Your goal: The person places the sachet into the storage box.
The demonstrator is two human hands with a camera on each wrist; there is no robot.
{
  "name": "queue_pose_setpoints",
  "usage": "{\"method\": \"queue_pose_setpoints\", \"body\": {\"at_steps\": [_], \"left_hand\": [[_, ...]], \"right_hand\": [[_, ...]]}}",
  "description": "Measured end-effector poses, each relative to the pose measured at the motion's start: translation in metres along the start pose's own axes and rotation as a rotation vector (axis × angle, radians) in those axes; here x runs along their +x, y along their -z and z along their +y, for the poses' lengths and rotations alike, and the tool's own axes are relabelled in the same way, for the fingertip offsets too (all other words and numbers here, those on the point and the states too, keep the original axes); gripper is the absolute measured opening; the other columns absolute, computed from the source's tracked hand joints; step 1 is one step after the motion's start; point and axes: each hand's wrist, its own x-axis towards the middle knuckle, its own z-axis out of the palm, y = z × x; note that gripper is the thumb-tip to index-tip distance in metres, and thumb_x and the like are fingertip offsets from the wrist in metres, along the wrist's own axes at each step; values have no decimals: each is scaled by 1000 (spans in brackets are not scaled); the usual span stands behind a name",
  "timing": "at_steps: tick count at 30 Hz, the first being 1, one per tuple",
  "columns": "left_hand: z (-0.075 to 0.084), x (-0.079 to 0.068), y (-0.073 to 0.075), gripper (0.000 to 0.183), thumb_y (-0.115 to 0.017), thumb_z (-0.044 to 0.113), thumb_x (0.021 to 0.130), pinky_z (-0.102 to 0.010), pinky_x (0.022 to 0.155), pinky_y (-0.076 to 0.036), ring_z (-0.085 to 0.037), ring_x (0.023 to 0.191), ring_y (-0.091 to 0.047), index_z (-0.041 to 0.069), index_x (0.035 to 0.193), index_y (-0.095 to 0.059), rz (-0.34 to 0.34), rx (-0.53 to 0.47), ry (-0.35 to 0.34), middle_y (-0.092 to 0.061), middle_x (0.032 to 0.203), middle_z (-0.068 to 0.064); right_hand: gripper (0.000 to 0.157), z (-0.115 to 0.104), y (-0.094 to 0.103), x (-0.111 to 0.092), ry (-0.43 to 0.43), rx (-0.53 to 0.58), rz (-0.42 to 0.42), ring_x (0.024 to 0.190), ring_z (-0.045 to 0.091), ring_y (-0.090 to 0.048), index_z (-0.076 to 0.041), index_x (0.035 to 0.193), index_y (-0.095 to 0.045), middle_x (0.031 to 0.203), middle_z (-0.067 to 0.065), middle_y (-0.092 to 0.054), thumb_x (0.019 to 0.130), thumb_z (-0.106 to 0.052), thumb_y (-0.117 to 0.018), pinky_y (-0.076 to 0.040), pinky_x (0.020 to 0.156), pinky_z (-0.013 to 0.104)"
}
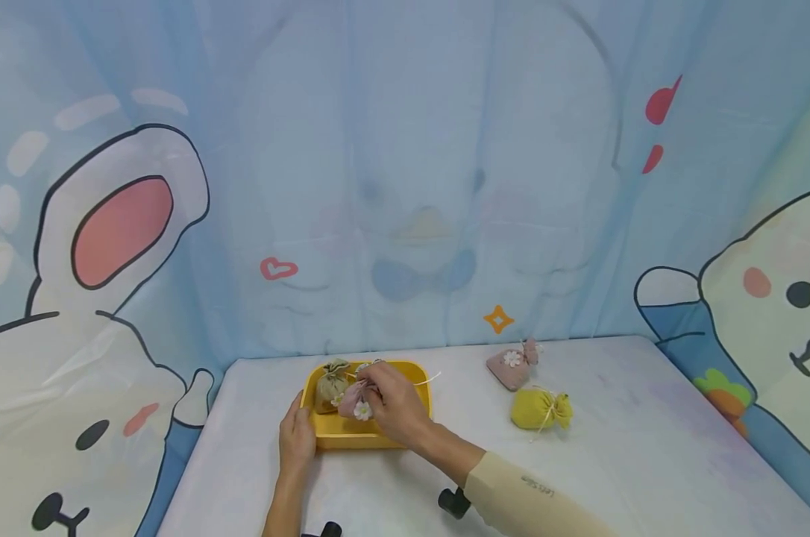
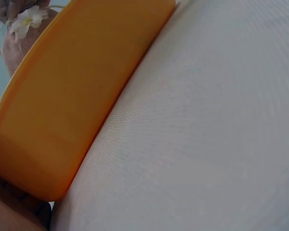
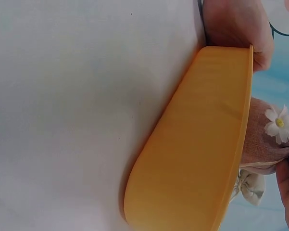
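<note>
My left hand [image 1: 297, 436] grips the left end of a yellow tray [image 1: 358, 441], its fingers along the outer wall. My right hand [image 1: 397, 403] pinches the gathered neck of a dusty-pink drawstring pouch [image 3: 262, 137] with white flowers, over the tray. Beside that pouch, an olive-green pouch [image 1: 330, 391] sits in the tray's left part. From the right wrist, a pale cream pouch [image 3: 252, 187] shows past the tray rim. The right hand covers much of the tray's right half in the head view.
To the right of the tray lie a pink pouch [image 1: 509, 367] with a white flower and a yellow pouch [image 1: 532, 409] tied with pale cord. A white cloth [image 1: 613, 462] covers the table. Behind it hangs a printed blue curtain [image 1: 418, 149].
</note>
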Motion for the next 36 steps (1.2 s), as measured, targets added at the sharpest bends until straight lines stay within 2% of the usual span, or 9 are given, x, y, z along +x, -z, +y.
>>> {"method": "queue_pose_setpoints", "body": {"at_steps": [9, 19, 23, 29, 36], "left_hand": [[1, -1, 0, 53, -30, 15, 108, -56, 130, -25, -42, 154, -32, -2, 157, -40, -1, -2, 13, -41, 162, -23], [-1, 1, 0, 52, -32, 12, 108, -56, 129, -26, -42, 154, -34, -5, 155, -42, 0, -13, -6, -42, 161, -25], [-2, 1, -1, 52, -31, 13, 108, -56, 129, -27, -42, 154, -33, -5, 156, -40, -1, -8, 6, -41, 162, -24], [1, 0, -1, 52, -33, 13, 107, -56, 128, -28, -44, 152, -35, -7, 155, -42, 16, -9, -19, -43, 160, -26], [2, 0, 0, 53, -32, 14, 108, -56, 128, -28, -43, 153, -33, -6, 156, -40, 1, -5, -3, -40, 161, -26]], "right_hand": [[17, -3, -8, 2, -20, 13, -9, 94, 11, -64, -12, 109, -67, 107, -1, -68, 98, 1, -64, -62, 83, 24], [17, -3, -16, 3, -53, 4, -46, 99, 12, -64, -11, 111, -68, 111, 0, -68, 99, 0, -63, -62, 90, 28], [17, -2, -19, 4, -53, 5, -45, 97, 12, -64, -11, 110, -68, 109, 0, -68, 98, 1, -64, -62, 88, 27], [17, 0, -23, 5, -46, 2, -48, 93, 10, -62, -12, 109, -69, 105, -1, -68, 98, 1, -64, -60, 83, 26], [18, 3, -29, 3, -59, 3, -57, 96, 12, -62, -12, 109, -68, 107, -1, -69, 97, 1, -65, -60, 87, 29]]}}
